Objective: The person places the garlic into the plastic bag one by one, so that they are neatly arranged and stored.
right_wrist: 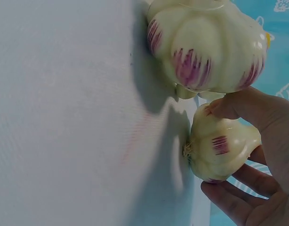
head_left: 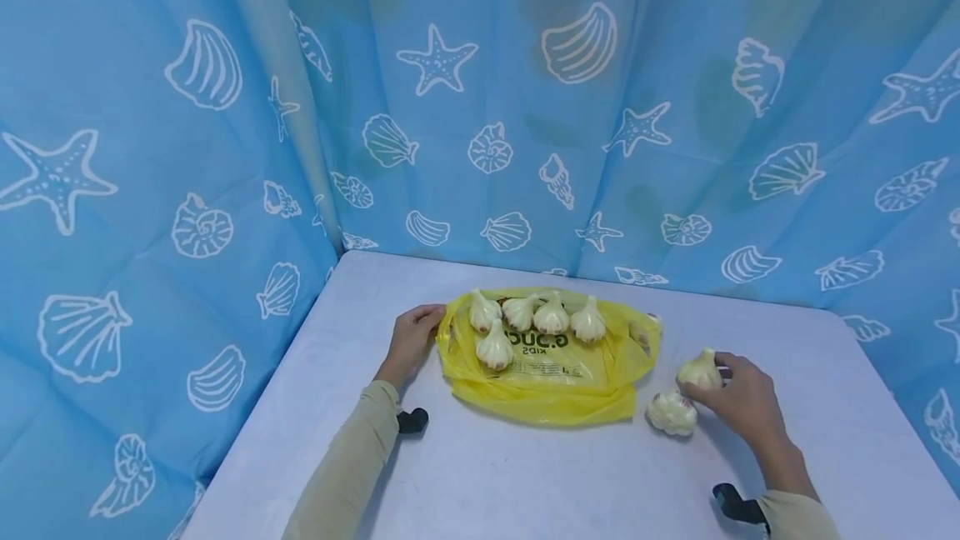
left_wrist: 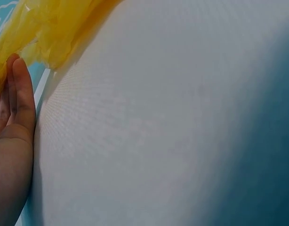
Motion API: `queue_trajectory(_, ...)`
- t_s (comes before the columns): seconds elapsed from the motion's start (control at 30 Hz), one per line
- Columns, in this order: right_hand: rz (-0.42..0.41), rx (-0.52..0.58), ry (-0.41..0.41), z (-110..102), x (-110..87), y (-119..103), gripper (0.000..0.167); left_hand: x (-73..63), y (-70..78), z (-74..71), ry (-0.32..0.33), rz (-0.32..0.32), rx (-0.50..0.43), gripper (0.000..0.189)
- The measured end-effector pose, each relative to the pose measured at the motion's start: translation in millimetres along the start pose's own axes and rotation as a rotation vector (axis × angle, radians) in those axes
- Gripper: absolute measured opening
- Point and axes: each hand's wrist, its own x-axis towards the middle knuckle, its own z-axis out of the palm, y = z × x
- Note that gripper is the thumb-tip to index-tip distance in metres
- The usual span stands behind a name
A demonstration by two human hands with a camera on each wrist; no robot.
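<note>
A yellow plastic bag point(head_left: 547, 390) with dark print lies spread flat, and several garlic bulbs point(head_left: 588, 322) rest on its upper part. At the bag's left edge, my left hand point(head_left: 412, 338) holds the plastic; the left wrist view shows the fingers point(left_wrist: 23, 89) against the crinkled film. To the right of the bag, my right hand point(head_left: 742, 397) grips a garlic bulb point(right_wrist: 220, 146) between thumb and fingers, its stem toward the palm. Just in front of that bulb sits another garlic bulb point(head_left: 672, 413) with purple streaks, large in the right wrist view.
A white-covered table point(head_left: 525, 482) carries everything. Blue curtains point(head_left: 487, 107) with shell and starfish prints stand behind it and along the left side. Black wrist-worn pieces point(head_left: 412, 421) show beside both sleeves. A small pale object point(head_left: 651, 319) peeks out at the bag's right end.
</note>
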Motion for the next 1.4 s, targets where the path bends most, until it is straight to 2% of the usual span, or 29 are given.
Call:
queue_trajectory(0.17,-0.024,0.004,0.025,-6,2.1,-5,0.091,-0.5,0.6,-1.1,-0.008,-0.014,-0.009,0.027)
queue_trajectory(0.3,-0.068,0.027,0.076,-18,1.9,-20,0.088,-0.1,-0.1,-1.8,-0.018,-0.019,-0.014,0.027)
queue_trajectory(0.47,-0.131,0.076,0.12,-31,1.6,-55,0.085,0.2,-1.0,-2.6,-0.019,-0.023,-0.009,0.027)
queue_trajectory(0.67,-0.245,0.151,0.149,-26,8.4,-106,0.076,0.3,-0.8,-2.7,-0.007,-0.036,0.006,0.029)
queue_trajectory(0.87,-0.315,0.23,0.087,-3,13.8,-153,0.073,-0.3,1.5,-1.2,-0.009,-0.028,-0.014,0.028)
queue_trajectory(1.0,-0.371,0.235,0.046,22,12.5,-173,0.07,-0.7,1.9,-0.5,-0.01,-0.024,-0.034,0.025)
queue_trajectory(1.2,-0.408,0.229,0.006,62,7.3,-185,0.068,-1.8,1.9,0.4,-0.01,-0.024,-0.027,0.028)
queue_trajectory(1.4,-0.392,0.214,-0.014,87,5.8,-187,0.068,-1.3,2.4,-0.2,-0.008,-0.02,-0.035,0.027)
